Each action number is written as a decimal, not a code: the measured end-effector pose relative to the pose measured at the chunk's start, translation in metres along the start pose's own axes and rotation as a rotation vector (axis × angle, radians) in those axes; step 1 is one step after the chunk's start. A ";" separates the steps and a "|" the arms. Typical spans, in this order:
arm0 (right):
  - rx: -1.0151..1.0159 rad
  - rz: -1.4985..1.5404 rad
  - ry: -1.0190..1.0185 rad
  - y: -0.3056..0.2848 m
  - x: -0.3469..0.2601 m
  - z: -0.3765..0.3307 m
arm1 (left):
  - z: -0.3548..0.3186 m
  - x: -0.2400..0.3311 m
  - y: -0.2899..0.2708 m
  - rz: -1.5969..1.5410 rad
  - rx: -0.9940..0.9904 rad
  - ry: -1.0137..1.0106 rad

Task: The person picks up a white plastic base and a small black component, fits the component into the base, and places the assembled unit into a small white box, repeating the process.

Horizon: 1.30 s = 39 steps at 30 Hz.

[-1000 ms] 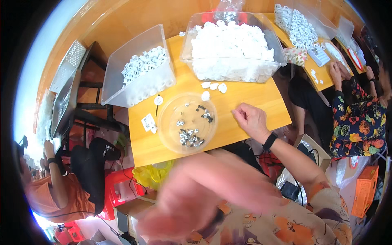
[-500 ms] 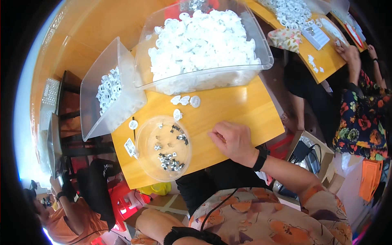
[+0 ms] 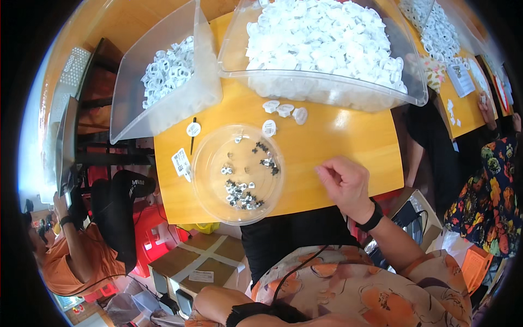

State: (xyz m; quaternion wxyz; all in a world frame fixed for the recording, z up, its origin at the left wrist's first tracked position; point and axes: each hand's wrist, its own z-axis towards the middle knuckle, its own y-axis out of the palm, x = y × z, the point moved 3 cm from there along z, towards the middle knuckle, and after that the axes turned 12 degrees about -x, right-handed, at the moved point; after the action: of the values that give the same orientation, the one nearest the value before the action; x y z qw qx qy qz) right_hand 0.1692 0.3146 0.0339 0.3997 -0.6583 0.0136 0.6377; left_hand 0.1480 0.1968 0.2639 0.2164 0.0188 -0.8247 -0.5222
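My right hand [image 3: 347,184] is over the near right part of the yellow table, its fingers curled in and thumb pressed close. Whatever it may hold is hidden. Only my left forearm [image 3: 218,303], with a black band, enters along the lower edge; the hand itself is out of sight. Left of my right hand stands a round clear tray [image 3: 204,204] with small silvery parts [image 3: 237,194] and small black parts [image 3: 261,147] scattered in it. Several small white plastic pieces [image 3: 284,110] lie on the table beyond the tray.
A large clear bin [image 3: 332,82] heaped with white plastic pieces fills the table's far side. A second bin [image 3: 163,117] with white rings stands left of it. A white disc [image 3: 193,129] over a dark stick and a printed label [image 3: 180,162] lie left of the tray. People sit on both sides.
The view has shifted, so the table and bins appear higher and the tray further right. My right hand stays closed, slightly turned. More of a cardboard box shows below the table.
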 end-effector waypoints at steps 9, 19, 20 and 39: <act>0.067 -0.115 0.028 0.005 -0.002 -0.002 | -0.019 0.021 -0.065 0.463 -0.768 0.590; -0.219 -0.022 0.297 0.003 -0.013 0.016 | -0.074 0.096 -0.200 1.152 -0.417 0.727; -0.220 -0.031 0.294 0.002 -0.027 0.026 | -0.076 0.094 -0.222 1.057 -0.124 0.720; -0.386 -0.310 -0.168 0.032 -0.031 0.093 | -0.036 0.070 -0.253 0.856 0.189 0.353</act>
State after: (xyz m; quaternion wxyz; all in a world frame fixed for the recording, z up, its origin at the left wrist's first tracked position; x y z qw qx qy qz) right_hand 0.0696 0.3281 0.0566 0.3592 -0.6613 -0.2427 0.6122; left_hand 0.0485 0.0330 0.0804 0.5464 -0.2149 -0.7529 -0.2974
